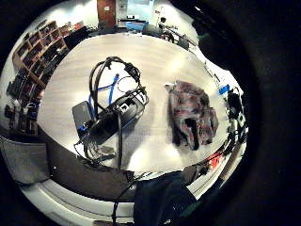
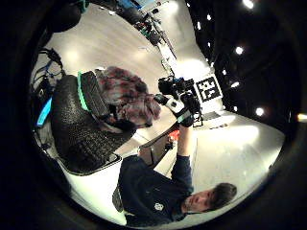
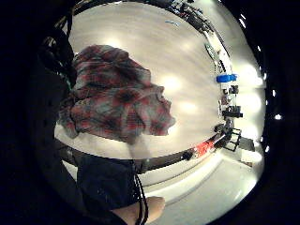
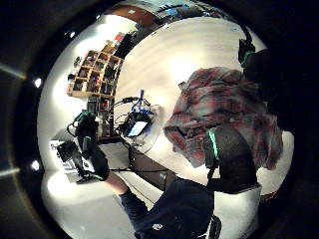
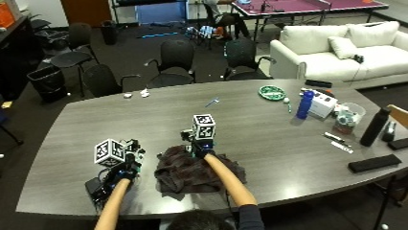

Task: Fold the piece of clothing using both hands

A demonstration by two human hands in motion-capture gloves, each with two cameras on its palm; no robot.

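The person wears a dark navy short-sleeved shirt (image 5: 250,216) with a small pale chest emblem, and black gloves banded green at the wrists.

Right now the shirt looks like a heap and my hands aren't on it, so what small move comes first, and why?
Probably bring the left hand across to the plaid garment. It lies crumpled on the table, the right hand is already over its far edge, while the left hovers off to the side above a black box with cables. Both hands then could spread it flat.
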